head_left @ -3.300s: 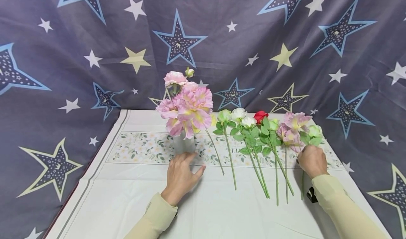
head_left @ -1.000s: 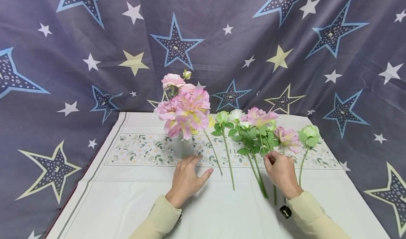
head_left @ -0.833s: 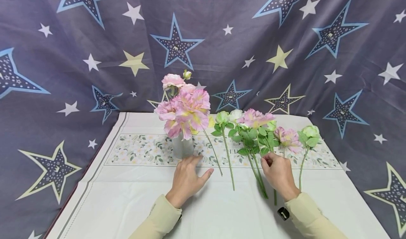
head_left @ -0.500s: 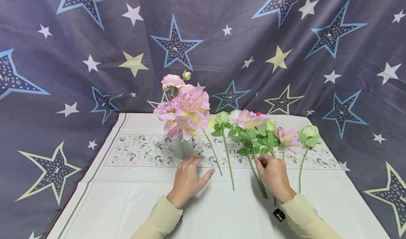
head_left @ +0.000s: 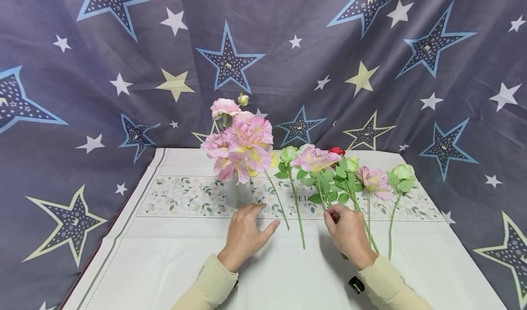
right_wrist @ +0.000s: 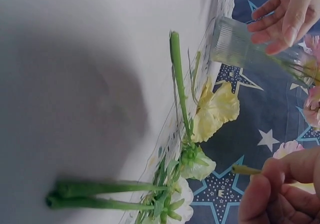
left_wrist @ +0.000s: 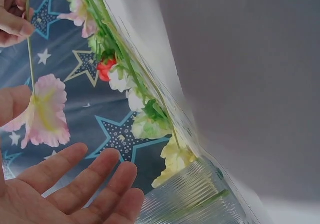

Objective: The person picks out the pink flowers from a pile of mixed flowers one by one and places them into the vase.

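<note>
My right hand (head_left: 347,231) pinches the thin stem of a pink-and-yellow artificial flower (head_left: 314,158), raised over the row of lying stems. The cut stem end (right_wrist: 245,169) pokes out past my thumb in the right wrist view. In the left wrist view this flower (left_wrist: 47,115) hangs below the pinching fingers. My left hand (head_left: 245,231) lies beside a clear ribbed glass vase (head_left: 237,194), fingers spread and relaxed, holding nothing. Several pink blooms (head_left: 243,145) stand in the vase. Whether the left fingertips touch the glass I cannot tell.
Right of the vase lie a yellow flower (right_wrist: 217,112), green roses (head_left: 289,153), white roses (left_wrist: 119,78), a red rose (head_left: 336,151) and another pink flower (head_left: 375,182). A floral-banded white cloth (head_left: 185,264) covers the table. A starry curtain (head_left: 263,8) hangs behind.
My right hand has picked up a pink-and-yellow flower from the right of the row and carried it leftward, now nearer the vase. My left hand stays beside the vase.
</note>
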`<state>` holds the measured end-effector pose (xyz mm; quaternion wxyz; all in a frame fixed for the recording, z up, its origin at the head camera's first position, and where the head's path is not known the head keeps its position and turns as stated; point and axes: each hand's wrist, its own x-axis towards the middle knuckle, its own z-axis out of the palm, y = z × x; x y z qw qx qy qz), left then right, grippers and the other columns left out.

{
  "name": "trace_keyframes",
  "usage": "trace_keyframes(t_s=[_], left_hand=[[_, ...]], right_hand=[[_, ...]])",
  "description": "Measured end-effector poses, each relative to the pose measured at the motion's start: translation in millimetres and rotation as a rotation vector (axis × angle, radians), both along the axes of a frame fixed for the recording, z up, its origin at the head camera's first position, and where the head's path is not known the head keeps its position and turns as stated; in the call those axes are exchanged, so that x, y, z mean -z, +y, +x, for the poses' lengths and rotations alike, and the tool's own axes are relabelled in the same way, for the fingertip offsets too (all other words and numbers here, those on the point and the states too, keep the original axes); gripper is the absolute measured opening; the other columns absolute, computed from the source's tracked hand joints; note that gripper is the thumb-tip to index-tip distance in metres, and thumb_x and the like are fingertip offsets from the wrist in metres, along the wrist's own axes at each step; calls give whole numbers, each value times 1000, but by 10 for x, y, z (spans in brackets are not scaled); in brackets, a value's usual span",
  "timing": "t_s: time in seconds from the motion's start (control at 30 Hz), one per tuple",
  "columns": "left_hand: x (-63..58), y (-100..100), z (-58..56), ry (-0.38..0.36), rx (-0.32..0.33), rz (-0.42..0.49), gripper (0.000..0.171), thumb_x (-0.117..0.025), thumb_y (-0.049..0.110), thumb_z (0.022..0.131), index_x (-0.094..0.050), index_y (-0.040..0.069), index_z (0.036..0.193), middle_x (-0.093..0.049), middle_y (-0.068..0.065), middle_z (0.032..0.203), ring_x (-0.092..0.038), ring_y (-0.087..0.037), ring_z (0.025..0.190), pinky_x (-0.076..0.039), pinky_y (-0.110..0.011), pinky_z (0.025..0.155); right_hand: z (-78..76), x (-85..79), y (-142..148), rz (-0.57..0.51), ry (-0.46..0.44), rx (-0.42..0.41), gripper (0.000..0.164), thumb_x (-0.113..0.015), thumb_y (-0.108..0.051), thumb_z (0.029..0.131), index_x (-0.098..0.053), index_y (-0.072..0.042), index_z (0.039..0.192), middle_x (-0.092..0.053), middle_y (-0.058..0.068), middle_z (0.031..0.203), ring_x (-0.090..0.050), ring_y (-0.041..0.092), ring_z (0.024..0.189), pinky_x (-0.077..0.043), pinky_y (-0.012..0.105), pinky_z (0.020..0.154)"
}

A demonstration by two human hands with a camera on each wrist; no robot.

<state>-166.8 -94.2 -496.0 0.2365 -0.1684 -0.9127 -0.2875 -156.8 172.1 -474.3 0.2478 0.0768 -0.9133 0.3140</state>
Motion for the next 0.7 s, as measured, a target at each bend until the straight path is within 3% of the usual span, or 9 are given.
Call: trace_keyframes(t_s=[0.7], left_hand=[[-4, 136, -12, -42, 33, 28, 52, -81, 44, 85, -74, 6, 120, -73, -15, 118, -67, -36, 113, -50, -54, 100]], right_hand=[[88, 56, -210, -65, -34, -73, 14, -78, 4, 84, -72, -7, 77, -66, -3, 64, -55, 3, 53, -48, 20, 47]])
